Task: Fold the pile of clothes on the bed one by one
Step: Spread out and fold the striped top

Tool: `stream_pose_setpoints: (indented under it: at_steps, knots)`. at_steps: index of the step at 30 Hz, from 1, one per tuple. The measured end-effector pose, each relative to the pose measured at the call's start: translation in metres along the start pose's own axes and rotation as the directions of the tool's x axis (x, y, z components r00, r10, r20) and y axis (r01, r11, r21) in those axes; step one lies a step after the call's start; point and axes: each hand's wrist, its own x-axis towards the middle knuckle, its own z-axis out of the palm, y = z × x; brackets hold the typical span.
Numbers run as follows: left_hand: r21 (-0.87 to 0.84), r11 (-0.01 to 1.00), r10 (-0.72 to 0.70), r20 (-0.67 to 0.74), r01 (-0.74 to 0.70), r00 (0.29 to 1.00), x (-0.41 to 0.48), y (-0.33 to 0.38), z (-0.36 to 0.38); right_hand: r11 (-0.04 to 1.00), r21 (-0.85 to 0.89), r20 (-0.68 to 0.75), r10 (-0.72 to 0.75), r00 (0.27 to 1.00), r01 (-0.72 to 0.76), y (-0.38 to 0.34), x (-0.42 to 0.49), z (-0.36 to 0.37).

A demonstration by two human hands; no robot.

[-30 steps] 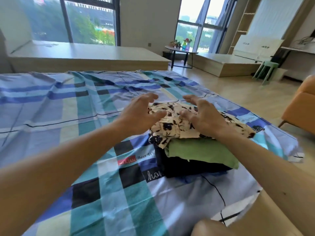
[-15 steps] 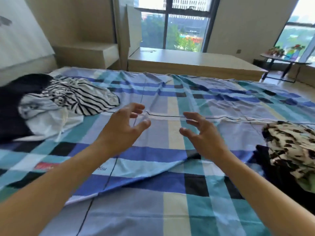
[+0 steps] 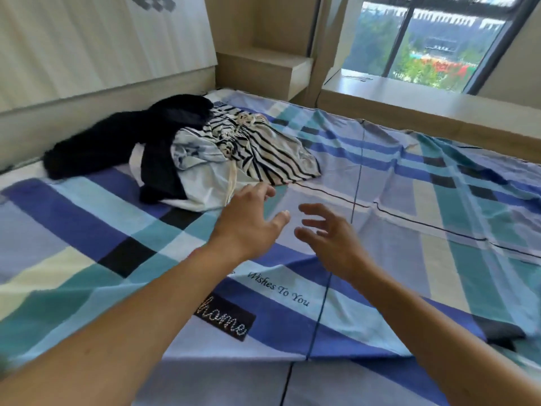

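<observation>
A loose pile of unfolded clothes lies at the far left of the bed: a black garment (image 3: 117,145), a black-and-white striped garment (image 3: 263,153) and a white piece (image 3: 205,183) under it. My left hand (image 3: 248,224) hovers open just in front of the pile, fingertips close to the white piece's edge. To its right, my right hand (image 3: 328,238) is also open with fingers spread and holds nothing. Both hands are above the checked blue and teal bed sheet (image 3: 409,200).
A pale headboard wall (image 3: 102,54) runs behind the pile. A wooden bedside shelf (image 3: 263,68) and a wooden window ledge (image 3: 424,98) border the bed's far side. A dark corner of fabric (image 3: 503,335) shows at the right edge.
The view has swung left, from the folded stack to the unfolded pile, which is now nearer and central. Both hands left the folded stack empty and moved toward the pile.
</observation>
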Motion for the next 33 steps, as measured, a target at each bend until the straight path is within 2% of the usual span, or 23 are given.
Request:
stream_pose_setpoints:
  at_steps: [4, 7, 11, 13, 15, 18, 21, 24, 29, 33]
  knots:
    - [0.142, 0.979, -0.153, 0.036, 0.146, 0.988, 0.015, -0.037, -0.006, 0.991, -0.133, 0.080, -0.010, 0.997, 0.020, 0.008, 0.043, 0.048]
    - [0.237, 0.939, -0.263, 0.032, 0.248, 0.964, 0.025, -0.059, -0.010, 0.943, -0.310, 0.155, -0.078, 0.985, 0.123, 0.013, 0.074, 0.085]
    - [0.274, 0.900, -0.360, 0.025, 0.340, 0.933, 0.034, -0.077, -0.016, 0.838, -0.466, 0.358, -0.113, 0.927, 0.283, 0.010, 0.114, 0.127]
    - [0.272, 0.893, -0.381, 0.030, 0.359, 0.924, 0.036, -0.083, -0.017, 0.846, -0.447, 0.278, -0.179, 0.944, 0.292, 0.007, 0.138, 0.139]
    - [0.279, 0.897, -0.371, 0.055, 0.342, 0.927, 0.031, -0.078, -0.015, 0.849, -0.472, 0.106, -0.213, 0.971, 0.238, 0.009, 0.160, 0.137]
    - [0.289, 0.913, -0.324, 0.078, 0.289, 0.943, 0.030, -0.074, -0.009, 0.747, -0.664, -0.076, -0.069, 0.995, 0.001, 0.027, 0.206, 0.125]
    - [0.311, 0.915, -0.298, 0.098, 0.256, 0.949, 0.031, -0.072, -0.005, 0.620, -0.770, -0.110, 0.100, 0.989, -0.149, 0.051, 0.240, 0.106]
    - [0.349, 0.909, -0.289, 0.125, 0.230, 0.949, 0.030, -0.070, -0.002, 0.610, -0.780, -0.081, 0.125, 0.989, -0.141, 0.063, 0.254, 0.095]
    - [0.362, 0.911, -0.253, 0.117, 0.196, 0.960, 0.029, -0.069, 0.002, 0.726, -0.688, -0.118, -0.095, 0.988, -0.012, 0.057, 0.229, 0.081]
    - [0.354, 0.915, -0.255, 0.138, 0.193, 0.957, 0.029, -0.069, 0.007, 0.692, -0.720, -0.077, -0.154, 0.985, 0.052, 0.058, 0.177, 0.063]
